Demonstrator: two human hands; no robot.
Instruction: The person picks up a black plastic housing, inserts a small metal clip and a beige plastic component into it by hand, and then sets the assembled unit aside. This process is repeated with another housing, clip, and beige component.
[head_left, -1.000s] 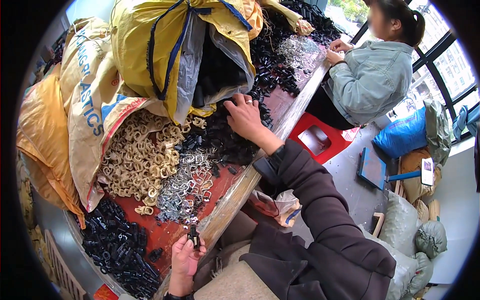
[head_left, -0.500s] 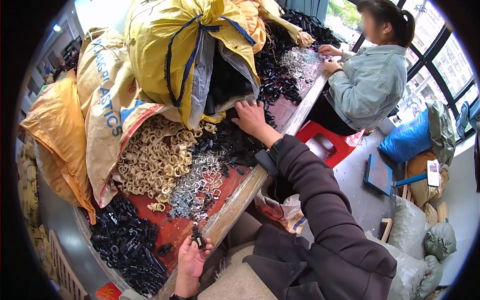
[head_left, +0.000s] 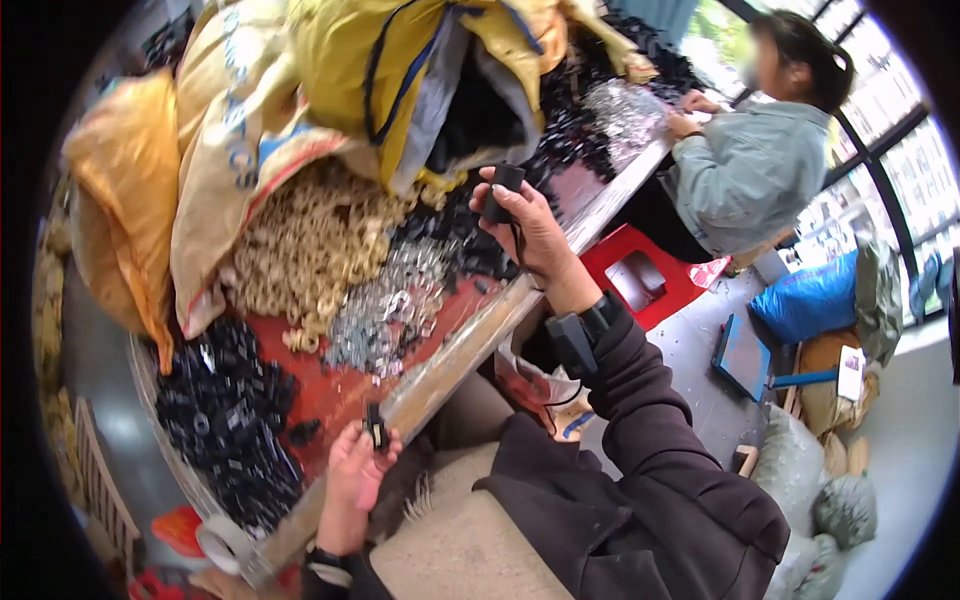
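My right hand [head_left: 532, 228] is raised over the table edge, its fingers and thumb closed round a black plastic cylinder [head_left: 503, 193]. Lower down, by the near edge, my left hand [head_left: 354, 470] pinches a small black plastic fitting [head_left: 375, 426] with a pale metallic part on it. Between the hands lies a pile of silver metal clips [head_left: 400, 305]. Beige plastic rings [head_left: 300, 255] are heaped behind them, and more black pieces [head_left: 470, 240] lie below my right hand. Finished-looking black fittings [head_left: 225, 420] form a heap at the left.
A yellow woven sack [head_left: 350, 70] gapes over the red tabletop [head_left: 340, 385], with black contents inside. Beige [head_left: 215, 200] and orange sacks [head_left: 125, 190] stand left. A tape roll [head_left: 222, 545] sits at the near corner. A co-worker [head_left: 750, 170] works at the far right beside a red stool [head_left: 630, 270].
My right hand has come up from the black pieces at the yellow sack's mouth, now holding a black cylinder. My left hand keeps the fitting. The whole view has shifted and blurred slightly.
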